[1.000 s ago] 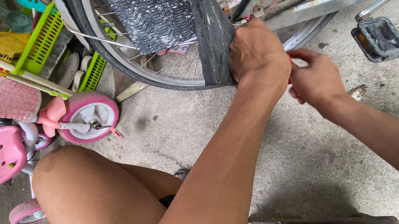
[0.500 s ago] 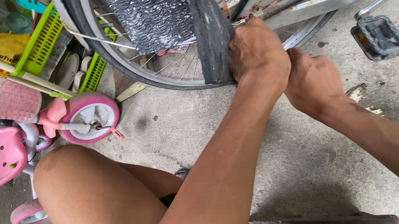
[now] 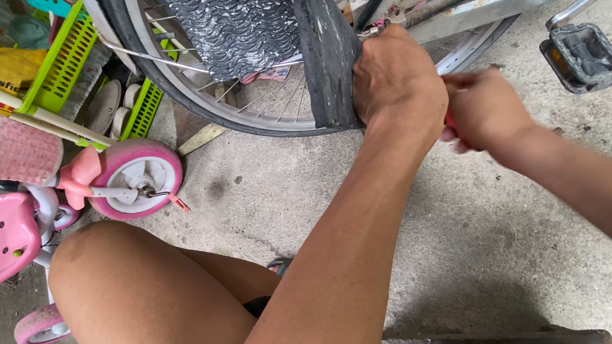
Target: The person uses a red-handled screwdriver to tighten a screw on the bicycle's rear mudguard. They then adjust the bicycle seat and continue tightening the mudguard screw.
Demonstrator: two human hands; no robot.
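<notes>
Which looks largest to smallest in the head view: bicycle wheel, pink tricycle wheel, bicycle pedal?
1. Bicycle wheel, though partly cut off.
2. Pink tricycle wheel.
3. Bicycle pedal, only slightly smaller; differing camera distance makes this unsure.

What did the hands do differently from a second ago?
The right hand moved in toward the left hand and now sits right beside it, closed around something red that is too hidden to name. A second ago it hung apart with its fingers loose. The left hand kept its grip on the black tyre pulled off the bicycle wheel rim. The pedal and the pink tricycle stayed put.
</notes>
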